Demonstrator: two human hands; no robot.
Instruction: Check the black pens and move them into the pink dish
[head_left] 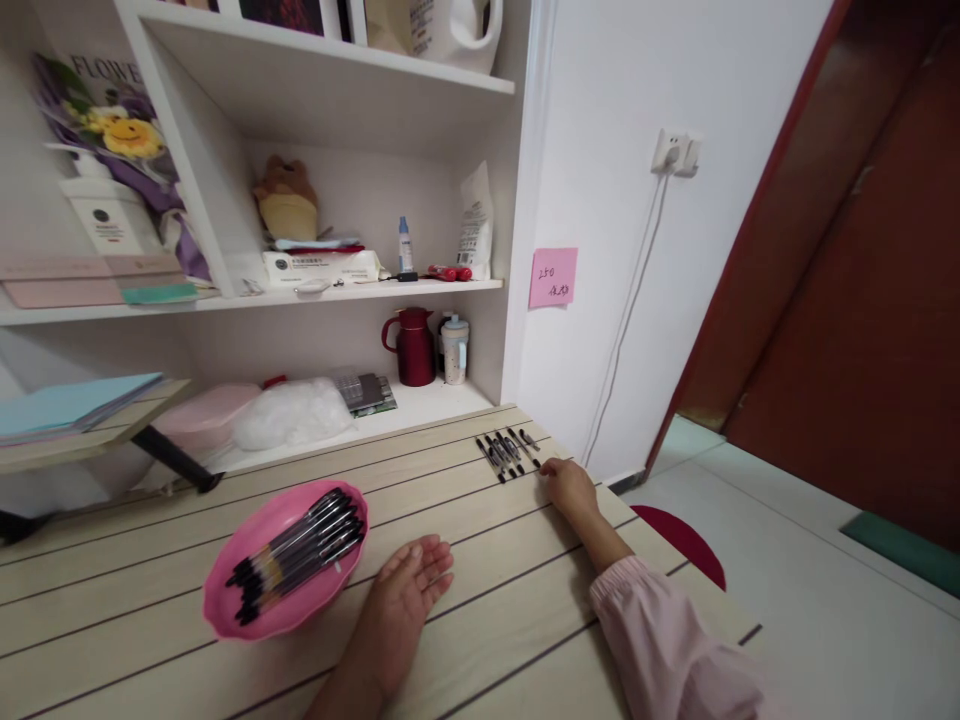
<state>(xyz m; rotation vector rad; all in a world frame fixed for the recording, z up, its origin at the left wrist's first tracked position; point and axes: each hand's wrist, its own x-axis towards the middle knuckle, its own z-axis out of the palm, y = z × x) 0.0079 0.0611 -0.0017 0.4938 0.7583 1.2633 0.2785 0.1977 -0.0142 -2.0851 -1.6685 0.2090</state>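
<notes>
My left hand (401, 610) rests palm up on the table, fingers apart and slightly curled, holding nothing. Just left of it stands a pink bowl (221, 610) with a wavy rim, and a bundle of black pens (307, 550) lies slanted inside. Farther off on the right, several more pens (504, 456) lie side by side in a row on the tabletop. At the right end of that row, my right hand (570, 487) has its fingers closed at the lower end of a pen (526, 450). Its fingertips are partly hidden from view.
The striped wooden table (480, 620) meets a white shelf unit with a red jug (415, 347), a light cup (454, 350) and a white plastic bag (292, 417). A small raised stand (97, 430) is at left. A red stool (682, 540) shows beyond the right edge.
</notes>
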